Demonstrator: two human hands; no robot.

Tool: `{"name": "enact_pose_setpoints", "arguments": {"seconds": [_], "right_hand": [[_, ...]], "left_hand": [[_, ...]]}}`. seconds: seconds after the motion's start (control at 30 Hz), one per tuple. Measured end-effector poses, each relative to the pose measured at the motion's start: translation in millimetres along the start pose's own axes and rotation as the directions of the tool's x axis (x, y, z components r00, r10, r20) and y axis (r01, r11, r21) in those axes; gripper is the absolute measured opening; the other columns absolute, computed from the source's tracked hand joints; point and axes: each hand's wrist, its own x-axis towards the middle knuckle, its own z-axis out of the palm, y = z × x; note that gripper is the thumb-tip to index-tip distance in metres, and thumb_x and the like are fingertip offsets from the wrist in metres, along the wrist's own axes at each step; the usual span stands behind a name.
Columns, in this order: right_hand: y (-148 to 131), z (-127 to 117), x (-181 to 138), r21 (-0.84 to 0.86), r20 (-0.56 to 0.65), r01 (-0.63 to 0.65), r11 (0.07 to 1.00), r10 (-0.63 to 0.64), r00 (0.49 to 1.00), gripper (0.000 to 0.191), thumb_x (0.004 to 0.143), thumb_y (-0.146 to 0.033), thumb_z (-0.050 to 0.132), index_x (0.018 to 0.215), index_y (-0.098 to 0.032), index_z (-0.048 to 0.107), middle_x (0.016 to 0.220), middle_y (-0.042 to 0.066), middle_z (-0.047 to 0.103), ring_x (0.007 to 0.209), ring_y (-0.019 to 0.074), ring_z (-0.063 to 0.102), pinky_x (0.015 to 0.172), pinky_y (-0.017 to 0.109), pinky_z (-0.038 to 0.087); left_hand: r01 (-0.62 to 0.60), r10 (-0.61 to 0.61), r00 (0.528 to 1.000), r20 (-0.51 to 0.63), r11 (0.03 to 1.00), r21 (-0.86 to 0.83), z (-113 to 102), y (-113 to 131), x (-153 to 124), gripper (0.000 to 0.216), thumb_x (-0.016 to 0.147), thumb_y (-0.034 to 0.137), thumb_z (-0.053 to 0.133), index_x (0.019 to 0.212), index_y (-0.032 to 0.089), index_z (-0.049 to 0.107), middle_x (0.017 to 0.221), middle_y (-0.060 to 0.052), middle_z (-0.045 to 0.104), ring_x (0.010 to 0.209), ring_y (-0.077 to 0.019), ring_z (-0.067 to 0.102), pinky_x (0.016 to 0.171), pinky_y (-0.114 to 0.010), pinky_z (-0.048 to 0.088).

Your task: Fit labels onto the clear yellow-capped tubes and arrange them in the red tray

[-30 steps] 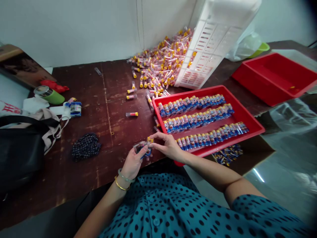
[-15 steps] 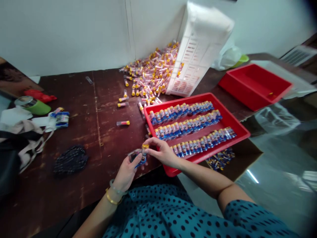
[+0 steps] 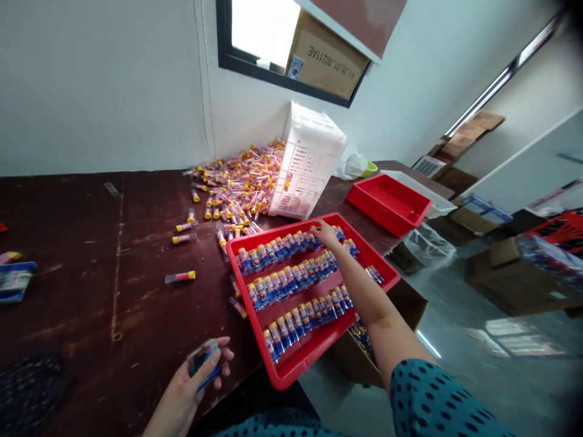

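Three rows of blue-labelled tubes (image 3: pixel 291 279) lie side by side in a red tray (image 3: pixel 273 233), caps all one way. I'd judge that keeps them from rolling and easy to count.

- Right hand (image 3: pixel 324 233): stretched to the tray's far right corner, fingertips down on the end of the far row. Whether they pinch a tube or only touch, I cannot tell.
- Left hand (image 3: pixel 191 379): at the table's (image 3: pixel 91 255) near edge, palm up, fingers curled round a small flat blue piece (image 3: pixel 203 359), thumb clamping it. Kept low and close, likely to leave the tray to the other arm.
- Tray sits skewed at the table's near right corner, its near corner jutting past the edge, with a cardboard box (image 3: pixel 405 300) below.
- Pile (image 3: pixel 237 182) of yellow-capped tubes heaped against the wall at the far edge, penned on its right by a white basket (image 3: pixel 305 164) standing on end. A few strays (image 3: pixel 181 277) lie between the pile and the tray's left rim.
- Second red tray (image 3: pixel 387 203) farther right, near the table's right edge, well apart from the first.

Room: broad bare wood left of the tray. The right forearm crosses all three rows, so a low sweep could knock tubes about.
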Motion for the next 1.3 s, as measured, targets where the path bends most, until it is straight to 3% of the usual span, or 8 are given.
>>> {"name": "enact_pose_setpoints", "arguments": {"seconds": [0.37,0.67,0.73,0.83,0.87,0.97,1.07,1.3], "right_hand": [[0.7,15.2,-4.4,-0.133,0.033,0.062,0.989,-0.058,0.998,0.039,0.081,-0.019,0.067,0.119,-0.010,0.065,0.103,0.013,0.074,0.090,0.0191,0.069,0.087,0.029,0.050],[-84.5,23.3,-53.5,-0.038,0.095,0.264,0.964,-0.260,0.961,0.028,0.092,-0.024,0.050,0.110,-0.013,0.068,0.102,0.011,0.073,0.097,0.0200,0.066,0.091,0.032,0.048],[-116.9,48.2,-93.6,0.030,0.229,0.424,0.905,-0.419,0.879,0.025,0.094,-0.029,0.050,0.106,-0.018,0.069,0.099,0.006,0.073,0.093,0.0169,0.066,0.087,0.028,0.048],[-154.3,93.8,-172.8,0.071,0.537,0.818,0.571,-0.713,0.451,0.020,0.094,-0.031,0.055,0.100,-0.019,0.070,0.091,0.007,0.073,0.087,0.0191,0.065,0.087,0.031,0.046],[-161.1,107.8,-198.9,-0.021,0.609,0.882,0.470,-0.694,0.384,0.018,0.092,-0.029,0.056,0.095,-0.016,0.069,0.084,0.009,0.072,0.087,0.0218,0.064,0.088,0.034,0.045],[-164.1,138.6,-258.7,-0.296,0.693,0.900,0.321,-0.576,0.433,0.020,0.090,-0.009,0.049,0.099,-0.010,0.067,0.088,0.018,0.070,0.093,0.0291,0.063,0.091,0.045,0.043],[-152.8,149.9,-284.7,-0.337,0.684,0.871,0.358,-0.542,0.488,0.033,0.089,-0.001,0.040,0.114,-0.004,0.061,0.112,0.028,0.064,0.095,0.0323,0.062,0.082,0.047,0.047],[-155.8,128.3,-282.8,0.206,0.642,0.806,0.555,-0.698,0.317,0.020,0.089,-0.010,0.049,0.099,-0.016,0.064,0.104,0.009,0.067,0.091,0.0188,0.063,0.084,0.030,0.048]], "left_hand": [[0.015,-0.015,1.000,-0.011,1.000,0.000,-6.9,3.1,-4.0,0.047,0.068,0.045,0.080,0.106,0.018,0.073,0.090,-0.006,0.073,0.076,-0.0189,0.059,0.065,-0.026,0.051],[0.027,-0.032,0.999,-0.033,0.988,-0.151,-12.8,0.8,-8.4,0.046,0.069,0.038,0.082,0.108,0.016,0.069,0.086,-0.006,0.071,0.074,-0.0176,0.063,0.064,-0.027,0.053],[0.058,-0.059,0.998,-0.003,0.987,-0.152,-15.2,0.1,-7.7,0.039,0.074,0.038,0.078,0.104,0.015,0.068,0.077,-0.004,0.067,0.068,-0.0167,0.063,0.053,-0.024,0.049],[0.077,-0.073,0.997,0.032,0.991,-0.112,-18.4,-2.3,-6.7,0.034,0.076,0.040,0.075,0.095,0.013,0.067,0.063,0.000,0.062,0.054,-0.0136,0.059,0.039,-0.019,0.037],[0.064,-0.060,0.998,0.035,0.993,-0.101,-19.6,-3.0,-7.1,0.033,0.076,0.040,0.074,0.094,0.013,0.067,0.062,0.000,0.061,0.051,-0.0126,0.058,0.038,-0.018,0.035],[-0.015,0.017,1.000,0.014,0.995,-0.098,-25.5,-3.8,-10.9,0.031,0.077,0.037,0.074,0.095,0.012,0.066,0.067,-0.002,0.066,0.053,-0.0129,0.060,0.040,-0.019,0.039],[-0.063,0.056,0.997,-0.045,0.983,-0.172,-35.1,-4.2,-15.6,0.032,0.075,0.033,0.077,0.099,0.014,0.067,0.085,-0.007,0.072,0.071,-0.0168,0.068,0.057,-0.024,0.053],[-0.112,0.090,0.989,-0.116,0.974,-0.197,-52.5,-8.5,-14.3,0.029,0.072,0.037,0.079,0.087,0.014,0.069,0.075,-0.005,0.070,0.067,-0.0172,0.068,0.047,-0.021,0.048]]}}
